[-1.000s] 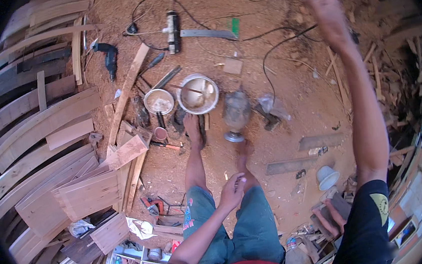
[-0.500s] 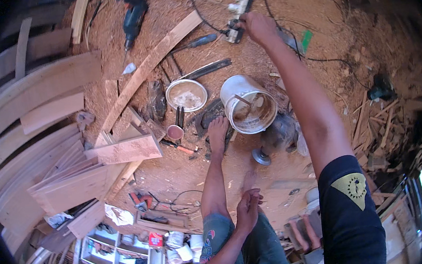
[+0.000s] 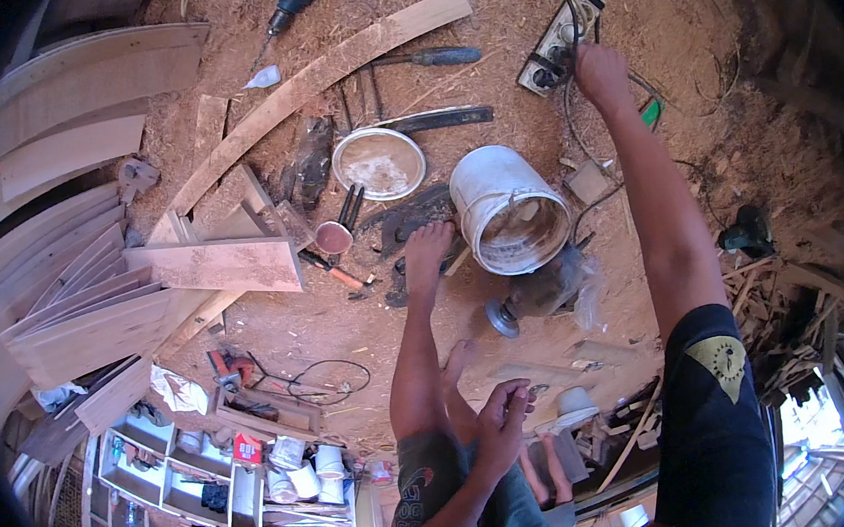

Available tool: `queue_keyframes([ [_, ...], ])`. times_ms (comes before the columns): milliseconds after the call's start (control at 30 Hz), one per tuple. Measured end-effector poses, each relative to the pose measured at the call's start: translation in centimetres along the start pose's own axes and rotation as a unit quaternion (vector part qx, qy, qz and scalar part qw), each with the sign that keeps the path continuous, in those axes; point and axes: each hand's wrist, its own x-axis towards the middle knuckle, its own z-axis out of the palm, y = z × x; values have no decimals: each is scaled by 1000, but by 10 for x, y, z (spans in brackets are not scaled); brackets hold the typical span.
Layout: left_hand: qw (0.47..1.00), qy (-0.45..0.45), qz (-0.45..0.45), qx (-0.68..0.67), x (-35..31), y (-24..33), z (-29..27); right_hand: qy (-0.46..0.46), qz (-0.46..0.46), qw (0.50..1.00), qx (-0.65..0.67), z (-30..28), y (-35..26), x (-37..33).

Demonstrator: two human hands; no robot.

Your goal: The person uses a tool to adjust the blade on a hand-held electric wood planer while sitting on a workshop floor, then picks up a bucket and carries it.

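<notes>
Your right hand (image 3: 601, 72) is stretched far out over the sawdust floor, its fingers curled down around the dark cable (image 3: 575, 120) just beside the white power strip (image 3: 556, 46) — whether they pinch a plug or only the cord, the view does not show. The strip lies at the far edge of the work area, beyond the white plastic bucket (image 3: 510, 211) and the round metal lid (image 3: 379, 163), with the angle grinder (image 3: 535, 294) lying below the bucket near your bare foot (image 3: 428, 253). Your left hand (image 3: 501, 422) hovers over your knee, fingers loosely bent and slightly apart, holding nothing. To work at the strip well, take hold of the plug body rather than the cord, and steady the strip so it does not slide in the loose shavings — it sits on soft ground. Mind the cable loop trailing back toward the bucket; keep it free of the black-handled saw (image 3: 435, 120) and the screwdriver (image 3: 429, 58) lying close by. You are at full reach, so lean from the hips rather than straining the shoulder
</notes>
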Motion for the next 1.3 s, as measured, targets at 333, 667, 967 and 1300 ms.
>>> queue_keyframes([
  [333,1000,-9,-16,7,0,3,7,-14,96,993,65,-8,-19,2],
  [667,999,5,-15,29,5,2,5,-3,288,940,185,-8,-45,-5],
  [967,1000,-17,-17,8,0,9,8,-17,270,950,159,11,-51,20],
  [1300,996,33,64,55,-3,-43,-29,1,243,961,129,-67,-75,-100],
])
